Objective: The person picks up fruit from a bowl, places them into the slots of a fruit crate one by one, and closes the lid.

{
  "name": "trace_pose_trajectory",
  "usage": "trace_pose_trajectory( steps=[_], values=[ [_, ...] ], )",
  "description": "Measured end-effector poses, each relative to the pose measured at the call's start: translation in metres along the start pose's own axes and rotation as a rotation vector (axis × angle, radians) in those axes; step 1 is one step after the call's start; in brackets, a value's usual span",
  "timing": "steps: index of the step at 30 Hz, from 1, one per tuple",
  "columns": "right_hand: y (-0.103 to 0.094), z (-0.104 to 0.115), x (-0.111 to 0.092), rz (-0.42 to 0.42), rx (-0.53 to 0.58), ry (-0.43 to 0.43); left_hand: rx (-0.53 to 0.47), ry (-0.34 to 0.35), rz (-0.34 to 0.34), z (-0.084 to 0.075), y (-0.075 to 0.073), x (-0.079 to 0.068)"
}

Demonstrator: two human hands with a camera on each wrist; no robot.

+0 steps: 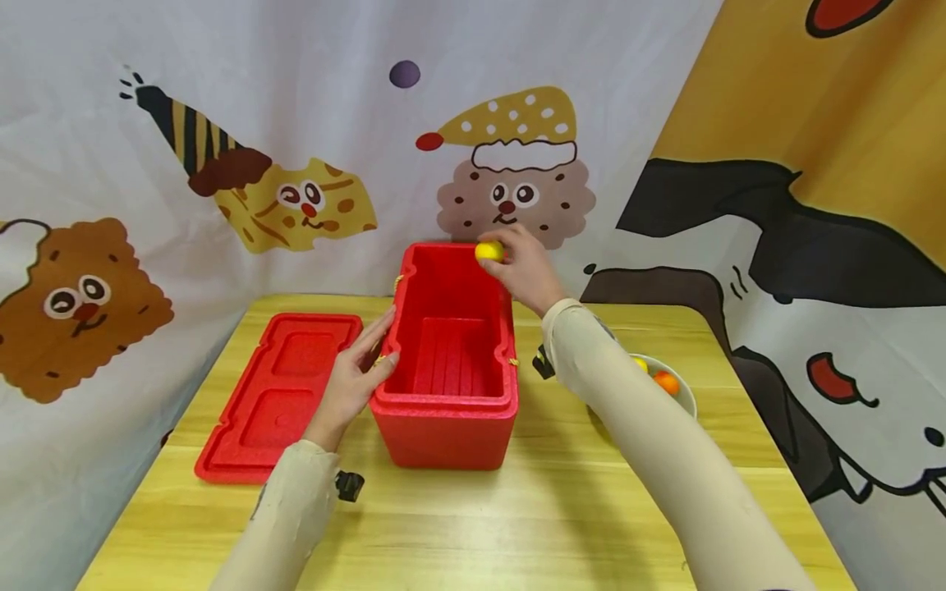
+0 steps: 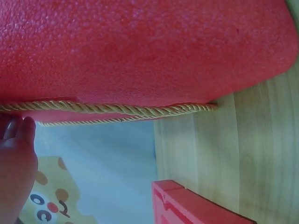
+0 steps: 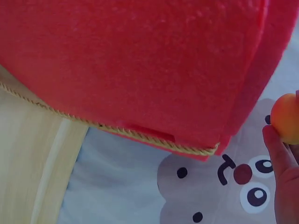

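A red foam box (image 1: pixel 443 431) stands lidless on the table, its ribbed floor showing. My left hand (image 1: pixel 352 382) rests against its left side, fingers stretched along the wall and thumb at the rim. In the left wrist view, that hand (image 2: pixel 16 163) shows partly beside a twisted gold rope (image 2: pixel 140 111) on the box's side. Above the box's far right corner, my right hand (image 1: pixel 526 267) pinches a round yellow fruit (image 1: pixel 489 250) between thumb and fingers. This fruit (image 3: pixel 286 119) looks yellow-orange with a reddish blush in the right wrist view, past the box rim.
The red lid (image 1: pixel 251 443) lies flat on the wooden table (image 1: pixel 443 525), left of the box. To the right, partly behind my right forearm, a pale bowl (image 1: pixel 689 398) holds an orange fruit (image 1: pixel 667 382) and a yellow one (image 1: pixel 640 364). A cartoon-printed curtain (image 1: pixel 332 98) hangs behind.
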State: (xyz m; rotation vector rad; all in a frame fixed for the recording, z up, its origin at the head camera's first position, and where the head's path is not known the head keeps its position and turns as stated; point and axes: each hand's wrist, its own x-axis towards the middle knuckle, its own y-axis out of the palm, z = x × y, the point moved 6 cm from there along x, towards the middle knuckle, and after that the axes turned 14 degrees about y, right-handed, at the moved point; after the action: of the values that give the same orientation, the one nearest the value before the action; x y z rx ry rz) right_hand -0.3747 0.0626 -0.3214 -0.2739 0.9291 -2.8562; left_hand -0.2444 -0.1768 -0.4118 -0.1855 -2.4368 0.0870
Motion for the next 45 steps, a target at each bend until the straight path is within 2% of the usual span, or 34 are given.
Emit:
trace_pose_trajectory(
  steps=[10,21,31,45],
  values=[
    [0.022,0.002,0.018,0.090,-0.138,-0.031,-0.017,0.020,0.007,0.001,0.000,-0.001],
    [0.041,0.000,0.018,0.176,-0.256,-0.025,-0.028,0.037,0.009,0.003,0.006,-0.003],
    [0.042,-0.001,0.021,0.191,-0.314,0.001,-0.032,0.022,0.001,0.005,0.009,-0.002],
    [0.045,-0.003,0.017,0.185,-0.351,-0.065,-0.014,0.019,-0.012,0.005,0.003,-0.001]
  ],
)
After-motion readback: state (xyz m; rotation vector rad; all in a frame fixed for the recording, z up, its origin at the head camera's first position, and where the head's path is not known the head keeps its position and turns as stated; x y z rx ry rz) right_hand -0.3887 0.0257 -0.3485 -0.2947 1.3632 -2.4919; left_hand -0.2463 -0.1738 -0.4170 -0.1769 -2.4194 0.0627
